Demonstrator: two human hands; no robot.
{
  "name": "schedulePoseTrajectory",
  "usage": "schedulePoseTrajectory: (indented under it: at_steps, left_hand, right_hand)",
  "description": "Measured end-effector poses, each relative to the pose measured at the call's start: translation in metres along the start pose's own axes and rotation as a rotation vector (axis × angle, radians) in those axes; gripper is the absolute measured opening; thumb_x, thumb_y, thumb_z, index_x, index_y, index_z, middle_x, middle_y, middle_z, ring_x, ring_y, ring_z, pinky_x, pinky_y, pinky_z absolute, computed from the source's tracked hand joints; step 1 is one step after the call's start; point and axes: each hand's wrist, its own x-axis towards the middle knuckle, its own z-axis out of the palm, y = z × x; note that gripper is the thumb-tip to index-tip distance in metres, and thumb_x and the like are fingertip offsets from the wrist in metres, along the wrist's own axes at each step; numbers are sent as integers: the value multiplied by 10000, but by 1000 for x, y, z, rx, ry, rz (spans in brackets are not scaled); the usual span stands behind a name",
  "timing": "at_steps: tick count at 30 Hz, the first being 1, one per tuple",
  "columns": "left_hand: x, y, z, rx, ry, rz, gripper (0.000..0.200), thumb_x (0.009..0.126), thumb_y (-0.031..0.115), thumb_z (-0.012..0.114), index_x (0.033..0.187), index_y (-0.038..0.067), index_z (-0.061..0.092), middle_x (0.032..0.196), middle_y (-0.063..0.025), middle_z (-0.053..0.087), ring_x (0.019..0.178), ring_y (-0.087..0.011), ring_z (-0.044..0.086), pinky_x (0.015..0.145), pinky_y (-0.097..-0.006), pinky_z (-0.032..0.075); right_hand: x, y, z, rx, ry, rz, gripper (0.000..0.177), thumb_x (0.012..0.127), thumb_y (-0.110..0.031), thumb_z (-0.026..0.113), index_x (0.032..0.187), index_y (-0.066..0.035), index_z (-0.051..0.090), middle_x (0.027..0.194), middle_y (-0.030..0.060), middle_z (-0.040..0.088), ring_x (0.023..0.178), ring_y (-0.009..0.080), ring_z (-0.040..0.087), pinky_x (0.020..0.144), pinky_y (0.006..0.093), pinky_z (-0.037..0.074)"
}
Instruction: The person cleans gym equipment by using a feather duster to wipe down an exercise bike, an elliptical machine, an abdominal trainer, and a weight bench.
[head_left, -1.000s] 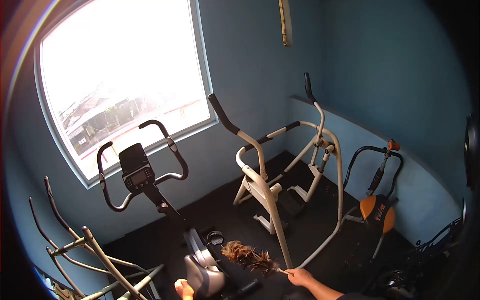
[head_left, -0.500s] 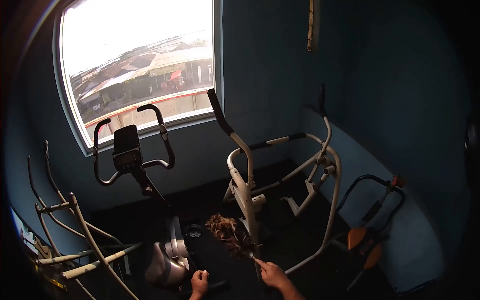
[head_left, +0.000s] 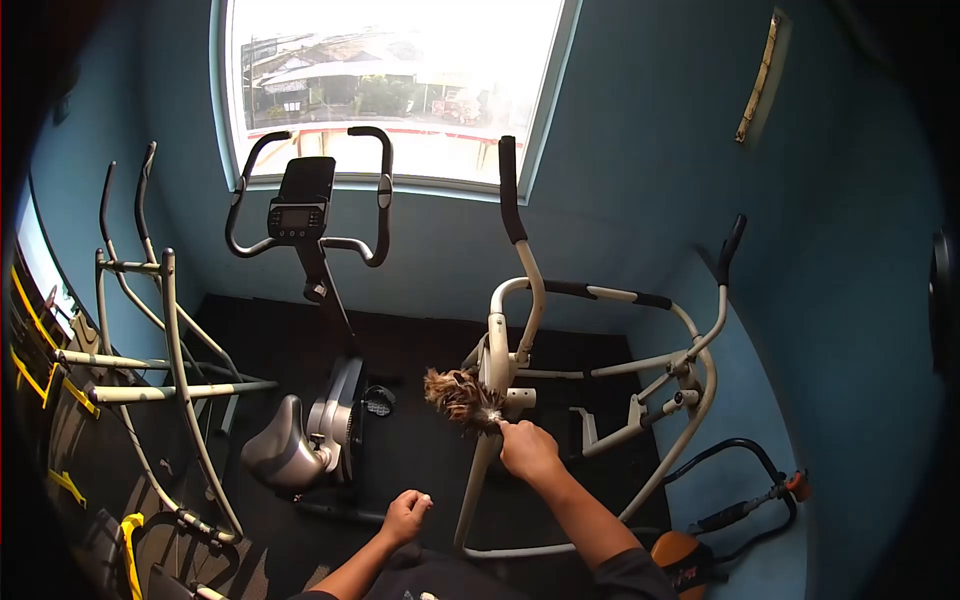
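Note:
My right hand [head_left: 530, 452] is wrapped round the handle of a brown feather duster [head_left: 460, 397]. The duster's feathers lie against the near cream-coloured post [head_left: 497, 352] of an elliptical-type exercise machine; whether they press on it or just overlap it is hard to see. Low in the middle, my left hand [head_left: 407, 517] is curled closed above the black floor, apart from the machines. Its inner side is hidden, so anything in it cannot be made out. Nearest to it on the left is the exercise bike [head_left: 345, 410] with its grey saddle [head_left: 285, 450].
A cream tubular frame machine [head_left: 183, 390] stands at left, beside yellow strips [head_left: 132, 555]. The bike's handlebars and console [head_left: 298, 215] rise below a bright window [head_left: 400, 110]. At lower right is an orange-padded machine [head_left: 680, 560]. A bamboo stick [head_left: 760, 75] hangs on the blue wall.
The view has tilted down and swung left, and the picture is brighter. My right hand has brought the feather duster up to the cream post. My left hand stays closed.

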Motion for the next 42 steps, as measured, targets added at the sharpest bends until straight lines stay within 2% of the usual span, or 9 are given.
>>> schedulePoseTrajectory:
  at_steps: [4,8,14,18,23,27,29,34,42]
  left_hand:
    - [25,-21,-13,-26,37,-105,293,982,270,603,861,14,675,797,-50,650,755,-126,613,732,-295,506]
    - [57,-29,-19,-93,52,-148,273,963,288,629,920,22,672,817,-67,656,768,-153,632,746,-317,518]
    - [95,-18,-51,78,10,-48,287,943,306,629,928,22,673,919,-132,655,819,-253,661,771,-370,529]
    - [114,-21,-75,64,20,-93,289,947,310,623,929,26,671,915,-129,647,813,-255,652,762,-369,527]
    - [130,-42,-87,25,92,-138,260,946,291,635,926,33,670,908,-122,644,788,-240,641,738,-366,522]
    - [136,-54,-90,15,179,-204,258,949,294,628,929,39,666,910,-118,636,770,-247,637,719,-366,521]
    - [138,-58,-90,33,238,-230,263,949,298,628,923,38,663,914,-119,638,775,-248,638,720,-365,522]
    - [126,-84,-87,-23,505,-401,201,959,212,622,917,20,665,924,-117,646,824,-237,650,772,-349,522]
    - [72,-115,-19,-196,899,-770,182,982,187,605,925,17,636,854,-48,609,716,-113,565,665,-277,475]
  right_hand:
    - [26,-19,7,29,313,145,305,910,-123,544,1173,-17,655,982,218,695,898,385,709,741,484,591]
    - [57,-25,-23,0,-21,65,369,894,-127,553,1244,-49,639,990,207,690,944,399,693,828,479,567]
    - [110,-29,-28,-47,271,259,364,878,-132,572,1221,-71,677,1036,215,711,1015,375,686,861,467,557]
    - [136,-43,-27,-124,-178,210,395,879,-118,567,1259,-28,626,969,251,701,996,426,682,841,486,563]
    - [202,-40,38,-270,71,90,290,878,-87,548,1147,-34,645,946,239,705,928,415,699,807,513,566]
    - [296,-46,74,-344,-276,209,268,885,-80,545,1118,12,640,1110,269,676,1037,404,677,847,494,555]
    - [339,-20,125,-418,62,23,199,902,-105,572,1036,-16,689,1063,232,704,971,380,708,845,465,574]
    - [451,18,201,-668,-443,-47,286,908,-144,542,1146,-37,659,1105,204,710,1005,350,706,861,445,567]
    - [513,35,266,-582,-485,-188,300,905,-164,572,1121,12,683,1110,220,714,1096,320,687,896,404,572]
